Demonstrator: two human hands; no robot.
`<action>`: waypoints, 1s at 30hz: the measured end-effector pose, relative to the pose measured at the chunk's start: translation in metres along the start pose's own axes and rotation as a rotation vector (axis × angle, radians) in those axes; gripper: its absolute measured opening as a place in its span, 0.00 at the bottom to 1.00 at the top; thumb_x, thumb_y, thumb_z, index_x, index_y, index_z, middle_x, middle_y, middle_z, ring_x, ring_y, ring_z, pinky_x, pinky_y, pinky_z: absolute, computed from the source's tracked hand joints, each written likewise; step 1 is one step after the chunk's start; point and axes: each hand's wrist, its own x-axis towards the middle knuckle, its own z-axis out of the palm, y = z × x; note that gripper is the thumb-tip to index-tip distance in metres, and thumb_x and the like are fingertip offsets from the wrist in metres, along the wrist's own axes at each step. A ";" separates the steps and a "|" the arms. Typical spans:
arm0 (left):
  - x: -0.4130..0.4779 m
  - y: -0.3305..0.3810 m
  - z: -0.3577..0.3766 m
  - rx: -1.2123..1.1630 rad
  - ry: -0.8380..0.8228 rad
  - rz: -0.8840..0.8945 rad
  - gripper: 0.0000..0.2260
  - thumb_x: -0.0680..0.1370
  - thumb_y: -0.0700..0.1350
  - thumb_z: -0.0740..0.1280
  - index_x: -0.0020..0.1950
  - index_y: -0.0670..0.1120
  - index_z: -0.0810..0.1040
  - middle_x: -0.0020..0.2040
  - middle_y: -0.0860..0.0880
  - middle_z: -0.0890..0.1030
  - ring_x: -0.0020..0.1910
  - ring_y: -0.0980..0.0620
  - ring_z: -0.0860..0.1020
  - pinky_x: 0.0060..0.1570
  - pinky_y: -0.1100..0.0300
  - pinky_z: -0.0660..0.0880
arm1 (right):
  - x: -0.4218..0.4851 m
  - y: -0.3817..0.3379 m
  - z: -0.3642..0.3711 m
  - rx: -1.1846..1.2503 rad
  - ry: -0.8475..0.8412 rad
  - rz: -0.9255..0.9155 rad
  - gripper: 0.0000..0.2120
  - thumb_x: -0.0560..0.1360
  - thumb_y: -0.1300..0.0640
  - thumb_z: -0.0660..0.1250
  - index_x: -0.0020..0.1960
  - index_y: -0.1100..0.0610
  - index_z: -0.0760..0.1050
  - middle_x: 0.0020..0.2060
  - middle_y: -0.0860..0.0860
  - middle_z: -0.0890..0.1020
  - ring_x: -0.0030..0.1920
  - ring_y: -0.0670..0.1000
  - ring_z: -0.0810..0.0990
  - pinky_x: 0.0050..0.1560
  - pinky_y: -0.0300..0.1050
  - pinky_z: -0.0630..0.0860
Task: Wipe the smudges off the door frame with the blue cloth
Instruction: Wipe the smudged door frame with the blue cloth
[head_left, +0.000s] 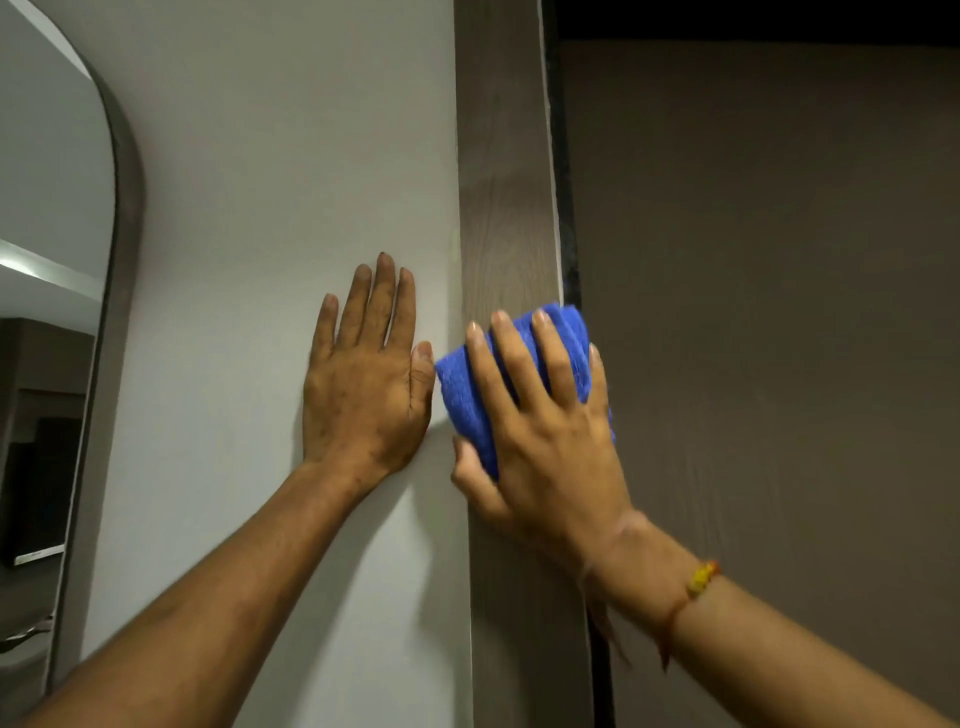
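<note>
A brown wood-grain door frame runs vertically through the middle of the view. My right hand presses a folded blue cloth flat against the frame, fingers spread over it; much of the cloth is hidden under the palm. My left hand lies flat and open on the white wall just left of the frame, its thumb close to the cloth. A faint pale mark shows at the frame's left edge above the hands.
A brown door fills the right side, with a dark gap beside the frame. An arched mirror with a grey rim hangs on the wall at far left. A thread bracelet circles my right wrist.
</note>
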 end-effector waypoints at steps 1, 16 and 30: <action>0.000 0.000 0.000 0.002 -0.001 -0.002 0.27 0.79 0.53 0.43 0.76 0.46 0.41 0.78 0.46 0.43 0.76 0.51 0.40 0.75 0.51 0.41 | 0.016 0.002 -0.005 0.005 0.003 0.012 0.36 0.71 0.40 0.53 0.75 0.56 0.56 0.74 0.57 0.63 0.75 0.61 0.56 0.67 0.74 0.59; -0.001 -0.001 0.001 0.022 -0.024 0.000 0.27 0.78 0.53 0.43 0.76 0.46 0.41 0.78 0.46 0.43 0.76 0.50 0.40 0.75 0.51 0.40 | -0.010 -0.008 0.003 -0.052 -0.029 -0.025 0.35 0.71 0.40 0.54 0.74 0.55 0.58 0.73 0.57 0.65 0.73 0.62 0.60 0.66 0.73 0.62; -0.041 0.035 -0.037 -0.555 -0.025 -0.293 0.23 0.79 0.45 0.55 0.74 0.41 0.59 0.76 0.43 0.59 0.75 0.49 0.57 0.75 0.54 0.53 | -0.027 -0.020 -0.019 0.162 -0.160 0.094 0.35 0.74 0.51 0.59 0.76 0.57 0.50 0.76 0.55 0.55 0.76 0.59 0.48 0.71 0.69 0.57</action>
